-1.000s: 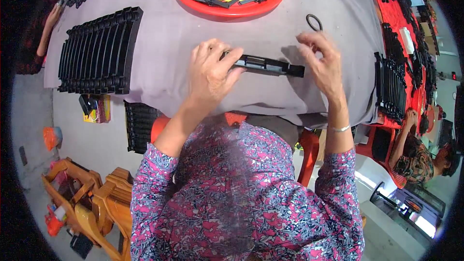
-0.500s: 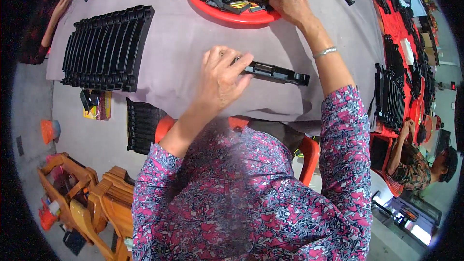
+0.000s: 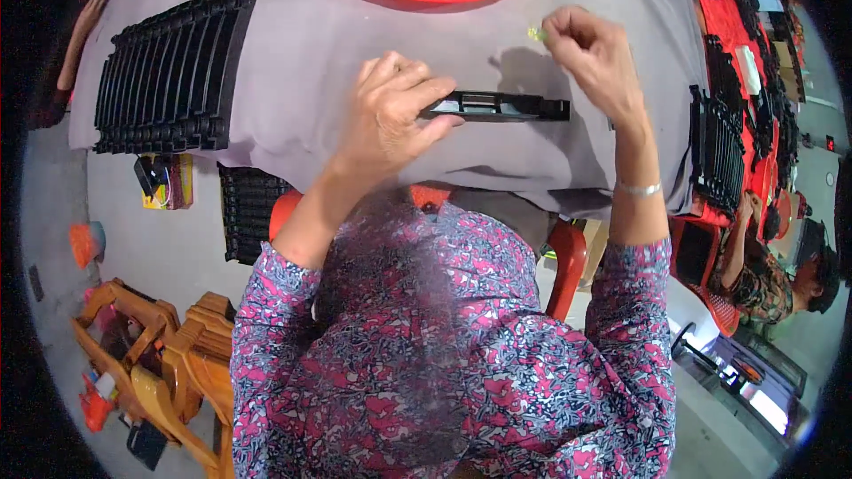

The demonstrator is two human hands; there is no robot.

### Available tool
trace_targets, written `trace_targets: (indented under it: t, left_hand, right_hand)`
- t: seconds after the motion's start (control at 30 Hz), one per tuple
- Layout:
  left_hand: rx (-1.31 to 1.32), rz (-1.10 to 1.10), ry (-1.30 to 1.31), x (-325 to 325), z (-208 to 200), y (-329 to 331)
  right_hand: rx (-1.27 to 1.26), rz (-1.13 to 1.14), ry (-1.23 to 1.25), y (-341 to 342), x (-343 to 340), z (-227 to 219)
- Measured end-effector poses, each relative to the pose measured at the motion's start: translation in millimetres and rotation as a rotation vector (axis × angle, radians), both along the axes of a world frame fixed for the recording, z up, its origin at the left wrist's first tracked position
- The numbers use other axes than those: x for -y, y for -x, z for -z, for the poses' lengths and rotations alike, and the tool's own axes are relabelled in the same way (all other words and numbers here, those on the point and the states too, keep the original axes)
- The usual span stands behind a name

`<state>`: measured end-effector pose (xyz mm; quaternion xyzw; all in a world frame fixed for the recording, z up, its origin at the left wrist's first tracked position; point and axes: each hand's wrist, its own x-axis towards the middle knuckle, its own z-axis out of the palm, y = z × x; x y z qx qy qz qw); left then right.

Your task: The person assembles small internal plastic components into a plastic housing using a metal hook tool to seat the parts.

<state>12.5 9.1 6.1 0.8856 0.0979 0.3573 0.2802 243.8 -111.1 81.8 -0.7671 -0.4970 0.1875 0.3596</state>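
On the cloth-covered table lies a long black slotted plastic bar (image 3: pixel 524 107), its open windows facing up. My left hand (image 3: pixel 390 113) grips its left end between thumb and fingers, which cover that end. My right hand (image 3: pixel 596 62) is raised beyond the bar's right end, fingers pinched on a small translucent yellow-green piece (image 3: pixel 536 34). In front of me at the far side stands a red round bowl (image 3: pixel 422 0) with black strips and yellow-green pieces in it.
A row of black bars (image 3: pixel 169 75) lies on the table's left part. Another person's arm (image 3: pixel 78 40) reaches in at the far left. At right, black parts lie on a red-covered surface (image 3: pixel 723 22), with a seated person (image 3: pixel 754 270) nearby. Wooden furniture (image 3: pixel 151 346) stands lower left.
My right hand has left the bowl and come nearer and to the right, bringing a yellow-green piece. The bar in my left hand has turned more level. The whole view has shifted slightly.
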Motion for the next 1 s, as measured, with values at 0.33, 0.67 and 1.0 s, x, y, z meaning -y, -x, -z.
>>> trace_targets:
  t: [0.33,0.67,1.0]
  left_hand:
    - [-0.043,0.119,-0.018,0.9,-9.0,4.2]
    - [-0.06,0.106,0.002,2.5,-6.4,3.2]
    - [-0.198,0.261,0.126,-10.5,-22.0,-4.9]
  right_hand:
    - [0.062,-0.066,0.013,73.2,46.1,-0.9]
    - [0.302,0.09,-0.161,97.5,40.2,28.6]
    - [0.309,0.183,-0.192,108.8,35.7,39.0]
